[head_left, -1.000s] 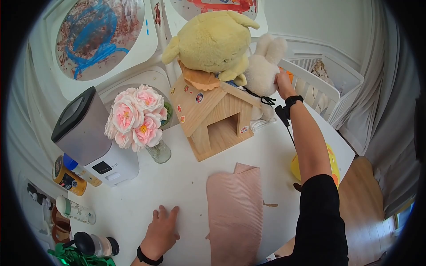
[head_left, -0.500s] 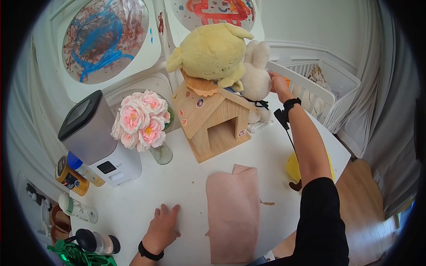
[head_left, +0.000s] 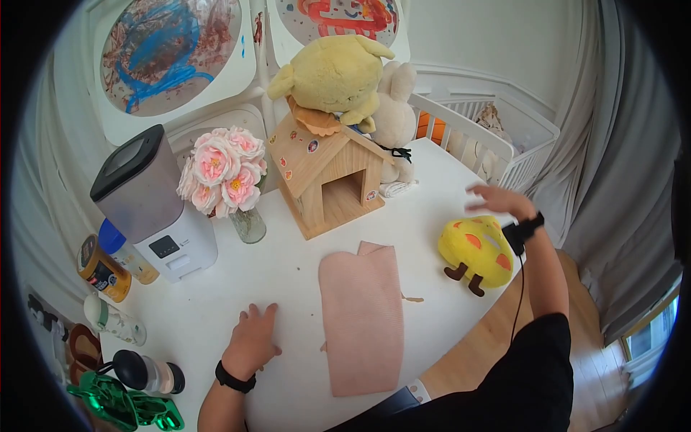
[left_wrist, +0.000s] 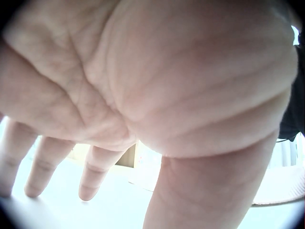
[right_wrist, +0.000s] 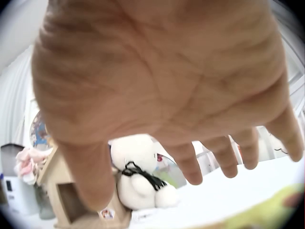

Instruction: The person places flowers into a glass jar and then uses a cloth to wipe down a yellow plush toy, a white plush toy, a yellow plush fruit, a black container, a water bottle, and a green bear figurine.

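Observation:
My right hand (head_left: 500, 200) hovers over the table's right side, just behind a yellow plush toy (head_left: 471, 248) with orange patches and brown legs. Its fingers are spread and loosely extended, with nothing in them in the right wrist view. Beyond them in that view sits a white plush bunny (right_wrist: 136, 162) with a black cord at its neck, beside a wooden toy house (head_left: 324, 187). The left hand (head_left: 250, 338) rests palm down on the white table, its fingertips (left_wrist: 87, 191) touching the top. A folded pink ribbed cloth (head_left: 363, 324) lies to the right of that hand.
A pale yellow plush (head_left: 327, 75) sits on the house roof. Pink flowers in a glass vase (head_left: 249, 225) and a grey-and-white appliance (head_left: 173, 237) stand left. Along the left edge are cans, bottles and a shiny green object (head_left: 119, 403). A white crib (head_left: 497, 140) stands behind.
The right hand has come away from the bunny's side and moved right and nearer, over by the yellow plush toy. The bunny remains beside the house. The left hand stays on the table.

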A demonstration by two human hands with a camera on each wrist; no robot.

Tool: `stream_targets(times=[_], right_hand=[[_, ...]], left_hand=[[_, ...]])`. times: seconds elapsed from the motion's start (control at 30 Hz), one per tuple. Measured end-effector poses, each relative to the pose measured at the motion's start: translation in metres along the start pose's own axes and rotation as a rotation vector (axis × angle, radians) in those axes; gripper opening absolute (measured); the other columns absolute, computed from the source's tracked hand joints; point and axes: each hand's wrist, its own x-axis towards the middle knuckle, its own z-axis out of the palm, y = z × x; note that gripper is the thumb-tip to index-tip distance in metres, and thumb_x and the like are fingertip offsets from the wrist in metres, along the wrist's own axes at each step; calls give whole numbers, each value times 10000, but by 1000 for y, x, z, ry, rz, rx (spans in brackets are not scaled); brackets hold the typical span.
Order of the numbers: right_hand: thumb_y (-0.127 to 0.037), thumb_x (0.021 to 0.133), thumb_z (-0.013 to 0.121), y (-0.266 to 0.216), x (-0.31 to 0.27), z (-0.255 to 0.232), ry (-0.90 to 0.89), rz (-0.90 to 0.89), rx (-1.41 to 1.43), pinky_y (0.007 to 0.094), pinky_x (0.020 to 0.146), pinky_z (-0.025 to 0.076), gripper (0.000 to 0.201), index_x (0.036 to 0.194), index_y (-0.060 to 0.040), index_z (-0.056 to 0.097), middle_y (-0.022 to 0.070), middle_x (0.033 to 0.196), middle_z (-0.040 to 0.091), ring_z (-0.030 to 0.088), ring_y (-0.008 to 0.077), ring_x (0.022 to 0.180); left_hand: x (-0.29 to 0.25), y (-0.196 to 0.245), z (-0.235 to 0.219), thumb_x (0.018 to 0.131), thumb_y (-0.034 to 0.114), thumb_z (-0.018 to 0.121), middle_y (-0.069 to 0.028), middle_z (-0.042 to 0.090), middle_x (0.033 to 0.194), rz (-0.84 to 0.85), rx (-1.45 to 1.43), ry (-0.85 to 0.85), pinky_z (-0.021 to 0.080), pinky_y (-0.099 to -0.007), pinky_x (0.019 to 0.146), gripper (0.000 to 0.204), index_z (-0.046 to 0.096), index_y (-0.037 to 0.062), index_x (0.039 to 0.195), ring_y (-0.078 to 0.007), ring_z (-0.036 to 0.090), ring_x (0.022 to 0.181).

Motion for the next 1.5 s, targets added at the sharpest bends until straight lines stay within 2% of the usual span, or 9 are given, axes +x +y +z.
stream_targets(times=[0.1,0.53,0.73,0.83,1.03,1.1,1.3,1.47,1.5], right_hand=[[-663,624,832,-6,-78,45,-137,125,71,440,1177,306,1170,1518,-70,364,250,1514,369,363,394,1417],[-88,618,678,-105,-154,87,774,-254,512,415,1122,369,747,1346,-36,521,205,1333,484,445,387,1301],[-280,614,833,-263,-190,79,428,-996,152,529,1134,332,898,1433,-111,506,216,1503,393,371,421,1382],[-212,730,792,-302,-197,93,332,-1101,7,515,1133,327,771,1437,-114,501,181,1507,413,385,399,1383],[-178,837,747,-253,-143,132,506,-809,560,425,1064,412,568,1344,-39,534,175,1413,492,487,376,1284],[-199,841,728,-252,-143,133,0,-403,598,404,1011,449,497,1274,-19,562,200,1339,538,540,385,1191],[-238,846,748,-287,-148,202,-18,-749,160,415,889,493,377,1076,21,601,193,1124,620,625,360,1012],[-232,906,709,-283,-122,190,-147,-789,342,415,807,502,238,966,-17,628,111,927,655,650,305,902],[-221,935,685,-284,-126,170,-265,-566,600,397,794,508,204,942,-25,629,71,898,657,654,255,892]], left_hand=[[0,-4,3,629,143,870,-262,525,1241,31,38,38,470,-467,1006,889,429,81,1397,-473,540,1159],[4,-10,6,776,294,837,-261,514,1374,249,-407,6,483,-431,1009,880,366,34,1473,-360,566,1223],[-40,50,-38,895,227,762,-156,513,1390,679,-1485,-155,468,-376,1035,848,237,57,1539,-219,558,1233],[-58,53,-38,855,145,789,-130,515,1351,493,-1322,118,489,-361,1011,880,224,64,1524,-196,560,1216],[-95,8,-20,801,-8,720,-142,516,1282,274,-1193,525,521,-367,978,745,293,36,1409,-245,603,1156],[-101,-3,-19,809,27,741,-154,514,1276,197,-1056,611,522,-368,970,731,301,27,1392,-248,597,1151],[-88,-21,-22,837,88,757,-151,553,1214,189,-844,692,540,-342,907,682,347,17,1378,-239,628,1067],[-66,-41,-48,878,131,743,-117,615,1145,130,-903,530,532,-319,900,541,531,9,1360,-192,648,1016],[-64,-44,-52,878,131,743,-117,615,1145,126,-907,545,532,-319,900,541,531,9,1360,-192,648,1016]])
